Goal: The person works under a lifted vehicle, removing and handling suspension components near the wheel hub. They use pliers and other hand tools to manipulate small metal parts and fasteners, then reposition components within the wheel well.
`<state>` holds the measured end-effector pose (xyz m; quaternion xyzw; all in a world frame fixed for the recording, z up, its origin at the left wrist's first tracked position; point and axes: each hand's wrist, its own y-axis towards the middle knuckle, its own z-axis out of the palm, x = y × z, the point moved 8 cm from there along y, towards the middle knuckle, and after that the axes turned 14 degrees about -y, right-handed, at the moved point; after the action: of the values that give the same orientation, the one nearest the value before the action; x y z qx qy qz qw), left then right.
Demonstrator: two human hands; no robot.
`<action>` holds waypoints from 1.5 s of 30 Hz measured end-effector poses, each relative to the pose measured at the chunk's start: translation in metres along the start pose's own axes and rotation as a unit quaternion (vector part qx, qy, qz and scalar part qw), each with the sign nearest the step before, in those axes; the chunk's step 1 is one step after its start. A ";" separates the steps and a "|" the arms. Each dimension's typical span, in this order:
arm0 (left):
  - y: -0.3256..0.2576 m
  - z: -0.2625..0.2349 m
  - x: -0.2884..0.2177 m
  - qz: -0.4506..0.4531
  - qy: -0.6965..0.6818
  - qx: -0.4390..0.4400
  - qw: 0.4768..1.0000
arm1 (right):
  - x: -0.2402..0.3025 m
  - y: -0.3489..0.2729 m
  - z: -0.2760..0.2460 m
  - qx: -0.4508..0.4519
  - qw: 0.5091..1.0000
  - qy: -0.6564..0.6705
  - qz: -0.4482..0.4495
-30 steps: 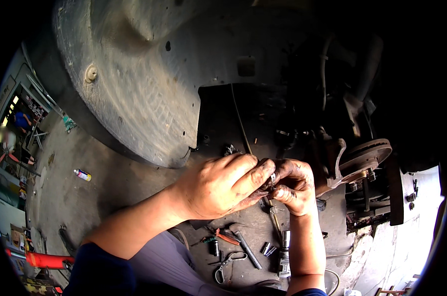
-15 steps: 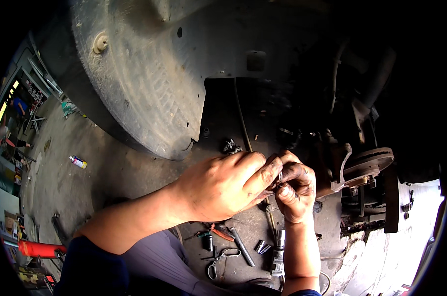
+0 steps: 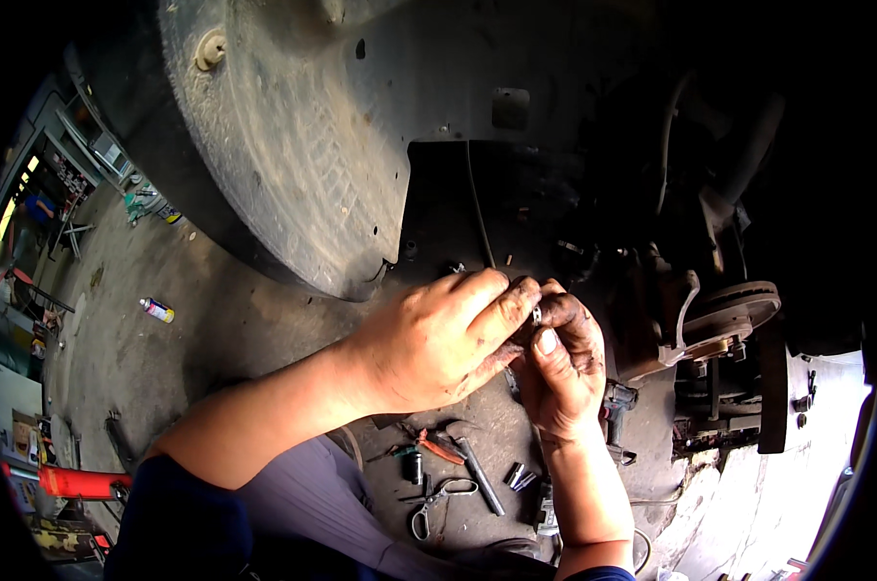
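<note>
My left hand (image 3: 436,341) and my greasy right hand (image 3: 561,360) meet fingertip to fingertip in the middle of the picture, both pinching a small metal part (image 3: 536,314) between them. Most of that part is hidden by my fingers. They are held in front of a dusty wheel-arch liner (image 3: 293,165), just left of a bare brake disc (image 3: 738,312) on the wheel hub.
On the concrete floor below my hands lie orange-handled pliers (image 3: 436,445), scissors (image 3: 436,501), a black bar tool (image 3: 479,474) and small sockets (image 3: 516,475). A spray can (image 3: 155,310) lies at the left, and a red jack handle (image 3: 80,481) at the lower left.
The view has shifted slightly, so the wheel arch sits further left. Both hands stay together on the small part, with my right thumb now raised over it.
</note>
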<state>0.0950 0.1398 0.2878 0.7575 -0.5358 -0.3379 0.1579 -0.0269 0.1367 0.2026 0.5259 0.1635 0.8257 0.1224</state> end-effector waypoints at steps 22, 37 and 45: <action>-0.021 0.038 0.041 -0.385 -0.681 0.119 0.612 | 0.007 0.005 -0.010 0.172 0.982 -0.075 0.010; -0.040 0.054 0.032 -0.370 -0.742 0.096 0.551 | 0.021 -0.002 0.002 0.233 0.961 -0.147 -0.024; -0.053 0.056 0.037 -0.394 -0.704 0.099 0.583 | 0.004 -0.012 0.002 0.237 0.962 -0.135 -0.007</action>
<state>0.1018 0.1329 0.2031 0.4298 -0.1587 -0.7394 -0.4933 -0.0261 0.1495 0.2018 0.6455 0.3396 0.6838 0.0208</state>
